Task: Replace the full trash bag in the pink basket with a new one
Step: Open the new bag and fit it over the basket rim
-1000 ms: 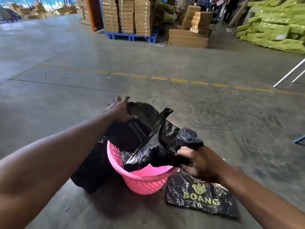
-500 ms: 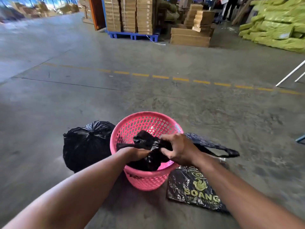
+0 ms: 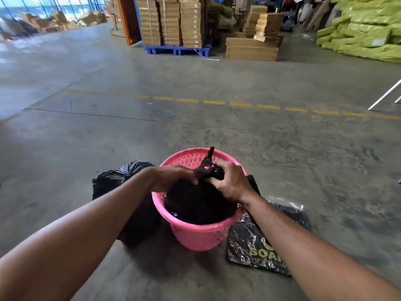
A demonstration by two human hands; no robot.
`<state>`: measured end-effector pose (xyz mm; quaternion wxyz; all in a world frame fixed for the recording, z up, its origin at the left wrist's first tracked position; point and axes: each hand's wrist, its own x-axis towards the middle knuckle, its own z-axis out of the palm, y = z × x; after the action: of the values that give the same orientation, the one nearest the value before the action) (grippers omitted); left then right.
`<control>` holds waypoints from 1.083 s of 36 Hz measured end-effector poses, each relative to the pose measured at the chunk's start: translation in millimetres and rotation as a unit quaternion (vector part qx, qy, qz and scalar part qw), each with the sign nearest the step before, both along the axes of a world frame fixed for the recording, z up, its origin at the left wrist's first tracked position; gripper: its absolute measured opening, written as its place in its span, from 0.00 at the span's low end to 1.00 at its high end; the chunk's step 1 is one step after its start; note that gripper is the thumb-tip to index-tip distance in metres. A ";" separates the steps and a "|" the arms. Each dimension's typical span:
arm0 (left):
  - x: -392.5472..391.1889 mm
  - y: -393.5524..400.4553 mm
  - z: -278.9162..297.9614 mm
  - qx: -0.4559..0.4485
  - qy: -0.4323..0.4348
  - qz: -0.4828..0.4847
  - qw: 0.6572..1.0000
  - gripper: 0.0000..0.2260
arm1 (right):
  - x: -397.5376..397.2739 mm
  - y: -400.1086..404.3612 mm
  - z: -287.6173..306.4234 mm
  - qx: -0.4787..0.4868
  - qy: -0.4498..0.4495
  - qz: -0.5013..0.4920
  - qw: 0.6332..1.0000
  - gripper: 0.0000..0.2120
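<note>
A pink perforated basket (image 3: 195, 235) stands on the concrete floor in front of me. A new black trash bag (image 3: 199, 203) fills its inside. Both hands hold the bag's bunched top over the basket's mouth: my left hand (image 3: 171, 178) grips it on the left, and my right hand (image 3: 227, 181) pinches a fold with a tip sticking up. The full, tied black trash bag (image 3: 117, 179) sits on the floor against the basket's left side, partly behind my left forearm.
A flat black pack of bags with yellow lettering (image 3: 260, 246) lies on the floor right of the basket. Stacked cardboard boxes on a blue pallet (image 3: 175, 48) and green sacks (image 3: 364, 33) stand far back. A white pole (image 3: 384, 95) leans at right.
A second ago my hands held the new bag spread wide above the basket. They have since come together and pushed the bag down inside it, bunching its top.
</note>
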<state>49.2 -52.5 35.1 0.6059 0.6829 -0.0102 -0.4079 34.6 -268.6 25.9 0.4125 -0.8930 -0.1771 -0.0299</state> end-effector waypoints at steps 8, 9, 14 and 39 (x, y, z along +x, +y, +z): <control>-2.0 42.8 16.4 0.216 -0.374 0.076 0.899 0.09 | 19.5 -5.8 21.6 -0.055 0.112 0.107 0.986 0.15; -6.7 46.5 16.8 0.234 -0.407 0.089 0.879 0.08 | 21.8 -10.5 23.0 -0.069 0.139 0.128 0.980 0.14; -29.6 76.7 5.9 0.278 -0.469 0.122 0.830 0.21 | 26.0 -33.3 24.7 -0.154 0.172 0.130 0.964 0.12; -88.6 144.0 64.8 0.080 -0.225 0.062 0.969 0.31 | 12.4 -61.7 17.0 -0.304 -0.120 0.025 0.945 0.09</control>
<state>-39.5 91.5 99.8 0.5552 0.8030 -0.0713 -0.2045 47.0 -330.3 42.8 0.0983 -0.9611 -0.2480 -0.0715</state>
